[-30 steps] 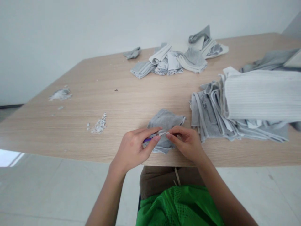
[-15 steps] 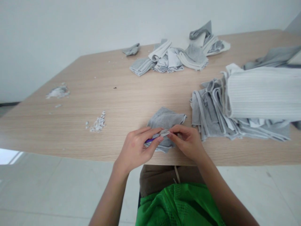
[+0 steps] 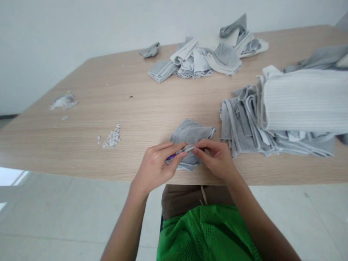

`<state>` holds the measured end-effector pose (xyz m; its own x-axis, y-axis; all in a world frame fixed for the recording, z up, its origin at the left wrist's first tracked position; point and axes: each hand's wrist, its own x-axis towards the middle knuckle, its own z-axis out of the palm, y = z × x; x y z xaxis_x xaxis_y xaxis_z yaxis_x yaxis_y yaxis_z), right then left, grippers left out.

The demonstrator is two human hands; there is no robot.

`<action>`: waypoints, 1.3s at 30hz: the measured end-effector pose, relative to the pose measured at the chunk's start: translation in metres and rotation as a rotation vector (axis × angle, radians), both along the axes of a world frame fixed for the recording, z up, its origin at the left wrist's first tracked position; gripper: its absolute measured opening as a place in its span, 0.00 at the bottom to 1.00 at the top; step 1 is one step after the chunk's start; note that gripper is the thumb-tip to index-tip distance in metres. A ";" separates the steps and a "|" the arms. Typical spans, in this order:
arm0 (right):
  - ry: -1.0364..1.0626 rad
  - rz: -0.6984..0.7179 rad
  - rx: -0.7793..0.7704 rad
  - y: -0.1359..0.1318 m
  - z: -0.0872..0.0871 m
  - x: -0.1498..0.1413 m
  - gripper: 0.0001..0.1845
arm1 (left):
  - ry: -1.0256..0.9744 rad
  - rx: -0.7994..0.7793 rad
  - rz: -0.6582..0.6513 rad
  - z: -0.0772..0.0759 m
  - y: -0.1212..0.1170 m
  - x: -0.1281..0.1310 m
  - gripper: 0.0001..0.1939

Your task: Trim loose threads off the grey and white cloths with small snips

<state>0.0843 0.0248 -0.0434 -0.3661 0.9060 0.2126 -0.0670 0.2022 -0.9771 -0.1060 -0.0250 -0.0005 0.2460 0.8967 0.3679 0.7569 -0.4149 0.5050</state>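
Note:
My left hand [image 3: 154, 167] is closed around a small tool with a purple handle and a metal tip [image 3: 181, 152], held at the near table edge. My right hand [image 3: 217, 159] pinches with thumb and fingertips right at that tip, on the edge of a small folded grey cloth [image 3: 190, 135] lying on the wooden table [image 3: 141, 119]. What sits between the right fingertips is too small to make out. Both hands hover over the near half of the cloth.
A large stack of grey and white cloths [image 3: 285, 112] lies to the right. Another pile of folded cloths [image 3: 206, 59] sits at the far side, with one loose grey cloth [image 3: 149, 50] beside it. Small white scraps [image 3: 111, 137] and a fluff heap [image 3: 63, 101] lie left.
The hands keep the same pinch on tool and cloth. The whole view has shifted slightly, with the table contents sitting a little higher in the picture.

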 end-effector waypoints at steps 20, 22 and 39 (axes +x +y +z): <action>-0.012 -0.020 -0.003 0.000 0.000 0.000 0.09 | -0.119 -0.015 0.040 -0.008 -0.004 0.002 0.11; -0.015 -0.018 0.001 0.000 -0.001 0.000 0.09 | -0.126 -0.019 0.048 -0.010 -0.004 0.002 0.10; -0.023 -0.025 -0.011 -0.002 -0.001 -0.001 0.07 | -0.405 0.062 0.340 -0.022 -0.023 -0.050 0.15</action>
